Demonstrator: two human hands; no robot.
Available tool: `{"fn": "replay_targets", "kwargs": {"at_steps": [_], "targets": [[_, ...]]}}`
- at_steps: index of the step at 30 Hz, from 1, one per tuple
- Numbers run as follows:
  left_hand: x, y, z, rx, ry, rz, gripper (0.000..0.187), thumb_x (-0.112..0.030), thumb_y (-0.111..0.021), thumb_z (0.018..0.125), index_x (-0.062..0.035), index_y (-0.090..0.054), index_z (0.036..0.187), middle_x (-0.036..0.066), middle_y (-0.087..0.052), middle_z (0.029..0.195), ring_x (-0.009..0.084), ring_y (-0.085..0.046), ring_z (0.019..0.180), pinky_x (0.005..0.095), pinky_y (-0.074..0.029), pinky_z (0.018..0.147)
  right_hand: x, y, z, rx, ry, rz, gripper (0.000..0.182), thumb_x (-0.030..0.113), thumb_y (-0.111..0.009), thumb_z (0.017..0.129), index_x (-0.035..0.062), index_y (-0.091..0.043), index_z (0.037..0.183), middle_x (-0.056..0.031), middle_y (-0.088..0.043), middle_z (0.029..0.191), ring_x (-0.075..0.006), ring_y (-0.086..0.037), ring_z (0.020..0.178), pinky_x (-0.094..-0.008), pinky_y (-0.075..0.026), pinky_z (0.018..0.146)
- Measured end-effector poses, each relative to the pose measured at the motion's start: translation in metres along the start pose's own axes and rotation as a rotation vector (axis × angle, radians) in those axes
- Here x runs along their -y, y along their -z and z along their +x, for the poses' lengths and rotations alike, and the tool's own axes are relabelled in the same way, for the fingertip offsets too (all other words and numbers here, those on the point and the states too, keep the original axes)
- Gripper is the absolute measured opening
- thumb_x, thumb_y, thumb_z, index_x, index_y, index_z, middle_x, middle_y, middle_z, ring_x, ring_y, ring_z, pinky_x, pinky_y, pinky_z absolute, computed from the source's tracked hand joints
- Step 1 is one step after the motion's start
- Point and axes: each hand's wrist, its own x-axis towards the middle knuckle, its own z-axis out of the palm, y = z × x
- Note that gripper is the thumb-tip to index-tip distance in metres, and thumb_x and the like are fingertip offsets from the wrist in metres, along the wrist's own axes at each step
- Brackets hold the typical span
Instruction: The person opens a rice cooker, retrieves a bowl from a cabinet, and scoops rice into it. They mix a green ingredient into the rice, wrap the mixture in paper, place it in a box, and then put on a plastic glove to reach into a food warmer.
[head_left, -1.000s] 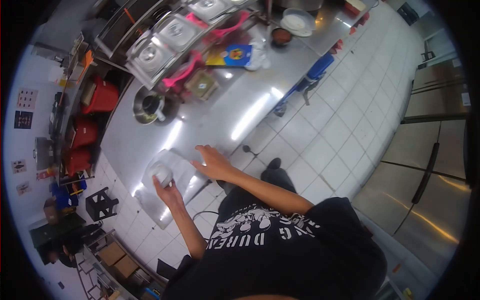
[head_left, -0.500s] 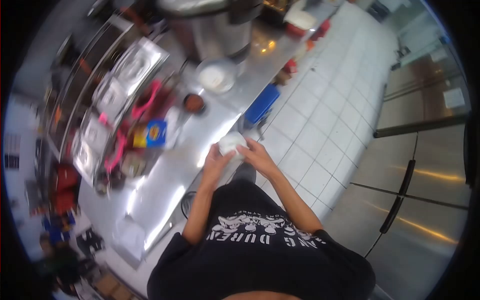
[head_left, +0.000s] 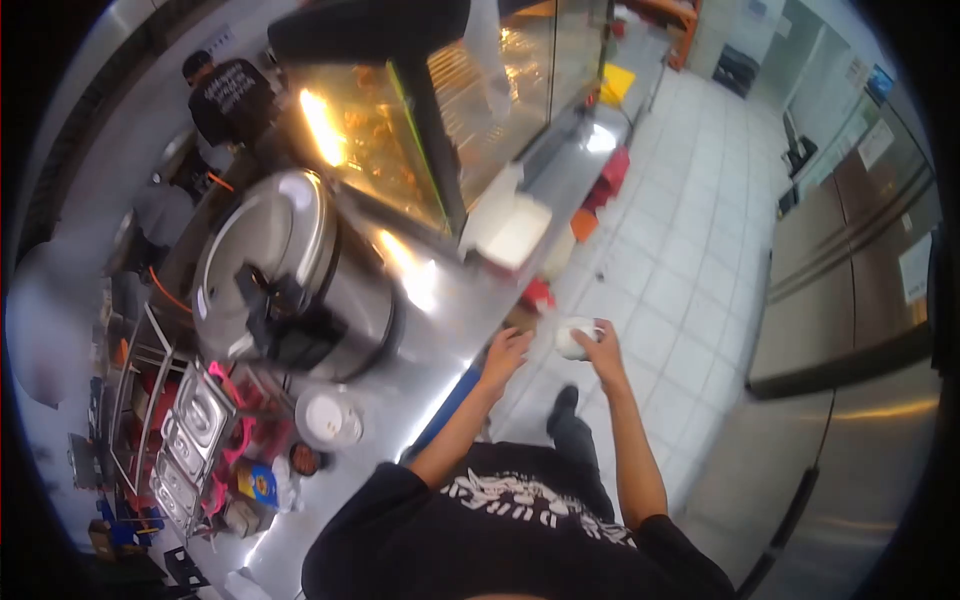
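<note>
My right hand [head_left: 603, 358] grips a small white round thing [head_left: 572, 340], out over the tiled floor. Whether it is a bowl or a wrapped bundle is too blurred to tell. My left hand [head_left: 508, 356] is apart from it, with its fingers spread and nothing in them, close to the edge of the steel counter [head_left: 425, 345].
A large lidded cooker [head_left: 290, 270] stands on the counter, with a glowing glass cabinet [head_left: 400, 140] behind it. An open white box [head_left: 508, 230], a white-filled bowl [head_left: 328, 415] and lidded steel pans [head_left: 203, 405] are nearby. Steel fridges [head_left: 840, 280] line the right. Another person [head_left: 235, 100] stands far left.
Both hands held the white round thing; now only my right hand does, and my left hand has let go. My view has moved forward along the counter, bringing the cooker and cabinet nearer.
</note>
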Motion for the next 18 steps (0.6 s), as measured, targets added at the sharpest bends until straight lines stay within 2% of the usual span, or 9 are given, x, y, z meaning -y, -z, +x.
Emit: {"fn": "replay_targets", "kwargs": {"at_steps": [3, 6, 7, 10, 11, 12, 14, 16, 18], "targets": [[-0.036, -0.012, 0.079, -0.396, -0.047, -0.068, 0.079, -0.044, -0.064, 0.09, -0.0037, -0.027, 0.146, 0.009, -0.052, 0.123, 0.0193, -0.054, 0.098, 0.0332, -0.047, 0.082, 0.019, -0.032, 0.15, 0.071, 0.233, -0.222, 0.056, 0.026, -0.077, 0.08, -0.0019, -0.048, 0.119, -0.0159, -0.061, 0.105, -0.0204, -0.064, 0.089, -0.0305, -0.053, 0.073], [-0.005, 0.013, 0.181, -0.604, -0.114, -0.066, 0.081, -0.045, -0.062, 0.091, -0.0047, -0.022, 0.148, 0.008, -0.054, 0.117, 0.0186, -0.053, 0.094, 0.034, -0.048, 0.075, 0.065, -0.079, 0.229, 0.187, 0.337, -0.525, 0.068, 0.038, -0.079, 0.073, -0.0029, -0.049, 0.119, -0.0234, -0.061, 0.111, -0.0293, -0.063, 0.1, -0.0352, -0.051, 0.083], [-0.017, 0.006, 0.192, -0.71, -0.074, -0.001, 0.072, -0.044, -0.053, 0.094, 0.0017, -0.033, 0.145, 0.019, -0.055, 0.128, 0.031, -0.055, 0.113, 0.0376, -0.043, 0.097, 0.072, -0.088, 0.248, 0.24, 0.354, -0.546, 0.068, 0.038, -0.079, 0.073, -0.0029, -0.049, 0.119, -0.0234, -0.061, 0.111, -0.0293, -0.063, 0.1, -0.0352, -0.051, 0.083], [-0.031, -0.002, 0.21, -0.687, -0.087, -0.005, 0.068, -0.044, -0.052, 0.096, -0.0092, -0.027, 0.149, 0.009, -0.056, 0.125, 0.0199, -0.057, 0.102, 0.0347, -0.05, 0.08, 0.062, -0.119, 0.309, 0.55, 0.36, -0.81, 0.076, 0.045, -0.079, 0.07, -0.0028, -0.049, 0.121, -0.0275, -0.06, 0.114, -0.0327, -0.062, 0.104, -0.0385, -0.048, 0.089], [-0.068, -0.031, 0.189, -0.729, -0.081, -0.147, 0.056, -0.04, -0.047, 0.098, -0.0047, -0.043, 0.141, 0.02, -0.06, 0.126, 0.0336, -0.058, 0.115, 0.0371, -0.043, 0.099, 0.053, -0.123, 0.325, 0.679, 0.286, -0.848, 0.078, 0.045, -0.079, 0.07, -0.0027, -0.049, 0.124, -0.0278, -0.06, 0.115, -0.0317, -0.061, 0.105, -0.0387, -0.049, 0.088], [-0.052, -0.033, 0.204, -0.769, -0.077, -0.171, 0.056, -0.04, -0.047, 0.098, -0.0047, -0.043, 0.141, 0.02, -0.06, 0.126, 0.0336, -0.058, 0.115, 0.0371, -0.043, 0.099, 0.04, -0.125, 0.338, 0.806, 0.204, -0.887, 0.08, 0.045, -0.079, 0.07, -0.0025, -0.048, 0.126, -0.028, -0.059, 0.115, -0.0307, -0.061, 0.106, -0.0388, -0.05, 0.088], [-0.022, -0.02, 0.245, -0.851, -0.167, 0.055, 0.048, -0.037, -0.046, 0.098, -0.0063, -0.05, 0.135, 0.022, -0.06, 0.125, 0.0339, -0.059, 0.114, 0.0392, -0.045, 0.095, 0.011, -0.144, 0.384, 0.752, 0.416, -0.978, 0.084, 0.043, -0.079, 0.07, -0.0032, -0.044, 0.131, -0.0266, -0.059, 0.117, -0.0294, -0.064, 0.097, -0.0391, -0.055, 0.076], [-0.019, -0.043, 0.252, -0.928, -0.134, 0.13, 0.041, -0.034, -0.044, 0.098, -0.0054, -0.058, 0.124, 0.024, -0.062, 0.117, 0.0351, -0.061, 0.109, 0.0423, -0.047, 0.09, 0.044, -0.109, 0.373, 0.82, -0.087, -0.786, 0.088, 0.04, -0.079, 0.071, -0.0027, -0.039, 0.136, -0.0245, -0.058, 0.119, -0.0286, -0.066, 0.087, -0.0385, -0.058, 0.062], [-0.045, -0.049, 0.268, -0.923, -0.189, 0.142, 0.039, -0.034, -0.043, 0.097, -0.0058, -0.062, 0.115, 0.025, -0.064, 0.11, 0.0391, -0.062, 0.103, 0.0456, -0.048, 0.089, 0.008, -0.103, 0.415, 0.811, 0.122, -0.831, 0.082, 0.035, -0.078, 0.073, -0.001, -0.038, 0.135, -0.0214, -0.061, 0.11, -0.0273, -0.066, 0.079, -0.0383, -0.057, 0.057]]}}
